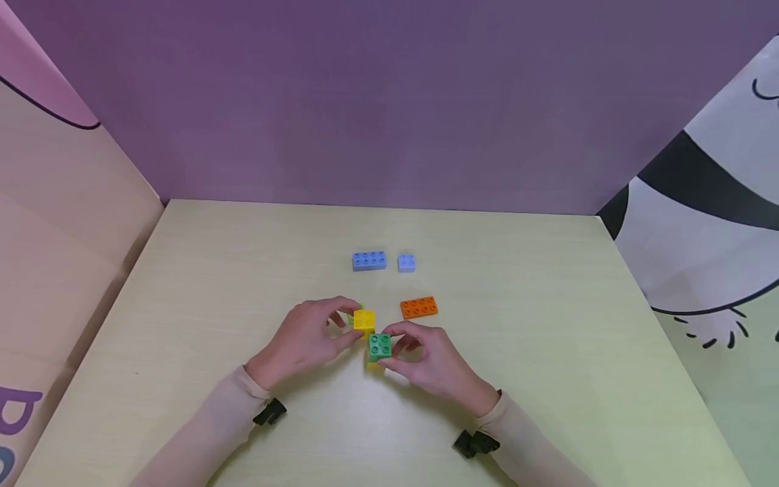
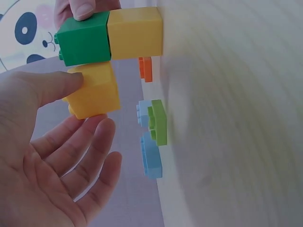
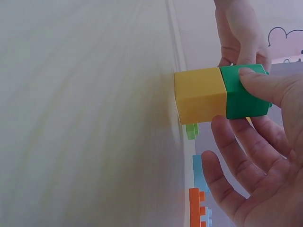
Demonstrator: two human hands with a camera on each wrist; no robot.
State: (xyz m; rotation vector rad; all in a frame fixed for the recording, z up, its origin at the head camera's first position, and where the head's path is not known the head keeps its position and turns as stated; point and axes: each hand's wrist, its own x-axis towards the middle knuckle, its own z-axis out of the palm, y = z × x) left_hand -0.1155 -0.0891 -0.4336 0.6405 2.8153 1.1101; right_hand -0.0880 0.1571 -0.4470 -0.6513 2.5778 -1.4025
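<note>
My left hand (image 1: 307,338) pinches a yellow toy brick (image 2: 97,92) between thumb and fingers, raised off the tabletop. Close beside it, a green brick (image 1: 380,345) sits on top of a second yellow brick (image 3: 201,97), which stands on the table. The thumb and fingers of my right hand (image 1: 437,362) grip the green brick at its sides. In the left wrist view, the raised yellow brick is right up against the green one's side. A light green brick (image 2: 159,123) lies behind my left fingers, mostly hidden in the head view.
An orange brick (image 1: 418,307) lies just beyond my right hand. Farther back are a long blue brick (image 1: 368,261) and a small blue brick (image 1: 406,263). The pale wooden table (image 1: 517,291) ends at a purple wall (image 1: 389,108), with printed panels on both sides.
</note>
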